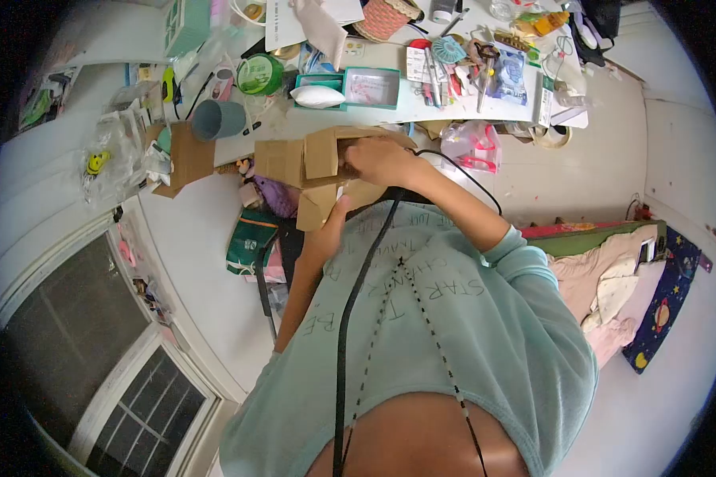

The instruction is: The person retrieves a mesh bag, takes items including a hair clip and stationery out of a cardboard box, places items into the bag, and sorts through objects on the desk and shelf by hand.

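Note:
An open brown cardboard box (321, 157), its flaps spread to the left, is held against my body at the desk's front edge. My left hand (326, 229) is closed on the box's near side, with the thumb up along a flap. Over the box opening, my right hand (380, 161) reaches in with bent fingers drawn together. Their tips are hidden in the shadowed inside, so whatever they grip cannot be made out.
On the white desk (282, 119) stand a green-lidded round tub (260, 75), a grey-blue cup (218, 120) and a teal-edged open box (372, 87) beside many small items. A dark cord (469, 179) loops right of my hands. A bag with pink handles (471, 147) hangs below the desk.

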